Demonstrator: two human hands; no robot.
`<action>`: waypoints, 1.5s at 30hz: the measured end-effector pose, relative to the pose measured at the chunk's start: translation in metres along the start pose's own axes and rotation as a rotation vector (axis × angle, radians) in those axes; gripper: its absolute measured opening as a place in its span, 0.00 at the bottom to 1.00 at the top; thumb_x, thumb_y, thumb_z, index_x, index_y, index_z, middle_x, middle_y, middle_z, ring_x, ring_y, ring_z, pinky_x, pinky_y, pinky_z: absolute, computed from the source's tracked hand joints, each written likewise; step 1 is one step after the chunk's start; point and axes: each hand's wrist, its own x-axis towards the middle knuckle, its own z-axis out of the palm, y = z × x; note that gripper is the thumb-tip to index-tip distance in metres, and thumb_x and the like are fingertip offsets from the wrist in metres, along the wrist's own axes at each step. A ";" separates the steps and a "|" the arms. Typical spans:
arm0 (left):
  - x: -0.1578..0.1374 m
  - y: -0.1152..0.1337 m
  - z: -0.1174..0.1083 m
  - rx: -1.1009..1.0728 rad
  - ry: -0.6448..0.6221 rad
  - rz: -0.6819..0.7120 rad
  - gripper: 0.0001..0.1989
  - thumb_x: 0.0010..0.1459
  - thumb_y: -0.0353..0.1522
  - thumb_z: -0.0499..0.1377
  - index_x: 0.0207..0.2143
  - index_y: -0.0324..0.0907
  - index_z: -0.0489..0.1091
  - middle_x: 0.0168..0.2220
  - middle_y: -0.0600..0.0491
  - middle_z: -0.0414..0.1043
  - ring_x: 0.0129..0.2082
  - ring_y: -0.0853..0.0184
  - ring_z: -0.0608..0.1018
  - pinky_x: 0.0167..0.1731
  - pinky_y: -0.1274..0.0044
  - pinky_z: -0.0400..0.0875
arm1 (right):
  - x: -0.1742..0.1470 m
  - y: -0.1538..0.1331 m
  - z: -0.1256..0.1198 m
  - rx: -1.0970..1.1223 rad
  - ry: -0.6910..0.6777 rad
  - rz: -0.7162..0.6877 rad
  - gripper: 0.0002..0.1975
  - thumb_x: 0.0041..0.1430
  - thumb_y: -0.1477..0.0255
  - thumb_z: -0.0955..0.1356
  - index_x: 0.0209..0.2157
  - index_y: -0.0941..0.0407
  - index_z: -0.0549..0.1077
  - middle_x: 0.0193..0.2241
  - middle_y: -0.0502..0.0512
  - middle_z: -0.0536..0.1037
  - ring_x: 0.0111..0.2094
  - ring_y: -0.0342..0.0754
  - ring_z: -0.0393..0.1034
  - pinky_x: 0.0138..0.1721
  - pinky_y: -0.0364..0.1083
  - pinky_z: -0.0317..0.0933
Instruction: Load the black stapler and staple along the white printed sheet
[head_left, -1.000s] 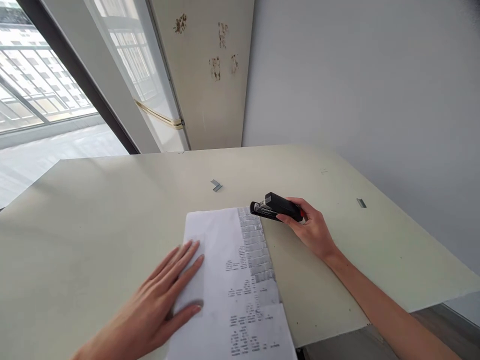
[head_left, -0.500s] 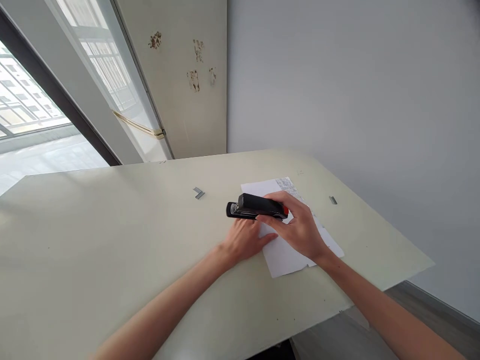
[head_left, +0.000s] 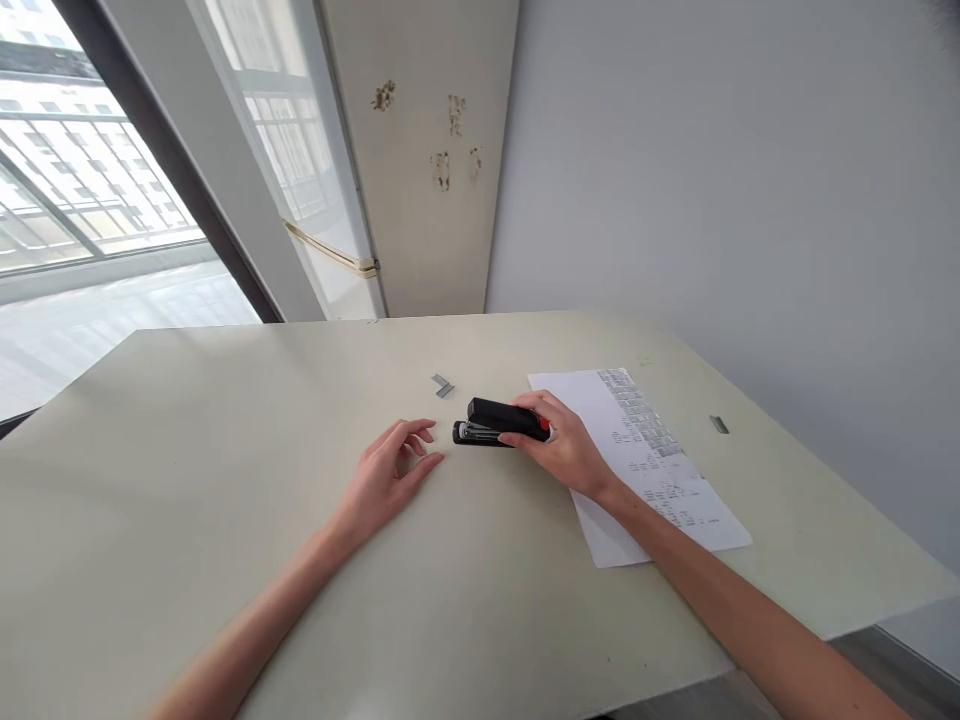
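A black stapler (head_left: 501, 420) with a red part at its rear is gripped by my right hand (head_left: 559, 440), thumb on the near side and fingers on the far side. Its nose points left. My left hand (head_left: 394, 465) rests on its edge on the table to the left of the nose, fingers loosely curved and apart from the thumb, holding nothing. Under and beyond my right forearm lie printed paper sheets (head_left: 600, 430), partly covered by that arm. Beyond the stapler, strips of staples (head_left: 443, 386) lie on the tabletop.
Another short staple strip (head_left: 718, 424) lies on the pale table (head_left: 262, 480), right of the paper. A grey wall (head_left: 712, 180) runs along the right. A white refrigerator-like cabinet (head_left: 427, 240) with a gold handle stands behind the table, and a window is at the left.
My left hand has come off the paper and moved left onto the bare tabletop. My right hand has carried the stapler left, off the sheets. The view has turned slightly left.
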 end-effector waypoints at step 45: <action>-0.012 -0.032 -0.026 0.065 -0.091 -0.076 0.33 0.60 0.46 0.69 0.64 0.52 0.64 0.46 0.54 0.67 0.37 0.65 0.72 0.41 0.72 0.71 | 0.003 -0.002 0.041 0.235 -0.158 0.248 0.18 0.78 0.57 0.58 0.55 0.48 0.72 0.51 0.54 0.80 0.54 0.51 0.74 0.58 0.52 0.65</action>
